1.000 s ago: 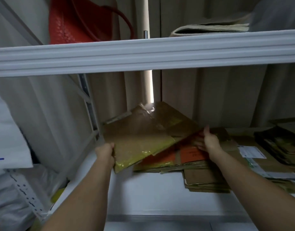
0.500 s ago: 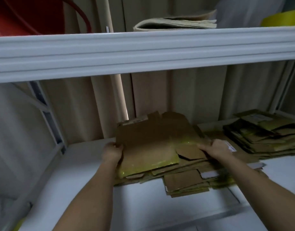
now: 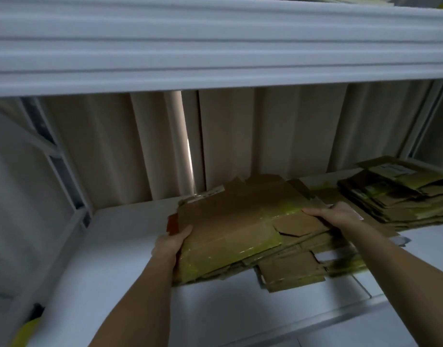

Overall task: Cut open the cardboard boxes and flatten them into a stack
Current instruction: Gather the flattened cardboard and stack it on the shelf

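**Flattened cardboard held on a white shelf**

At the left, a white shelf (image 3: 110,246) carries everything in view, under an upper shelf edge (image 3: 215,46) that runs across the top. The left hand (image 3: 171,242) grasps the left edge of the top flattened box (image 3: 230,236), thumb on its upper face and fingers hidden underneath. That sheet, brown with yellow-green tape, lies on top of the stack (image 3: 290,269) of flattened cardboard in the middle of the shelf. The right hand (image 3: 336,216) rests on the sheet's right end with fingers laid over it; whether it is grasping or only pressing cannot be told. Farther right, apart from this pile, sits a second pile of flattened boxes (image 3: 400,194) near the shelf's back corner
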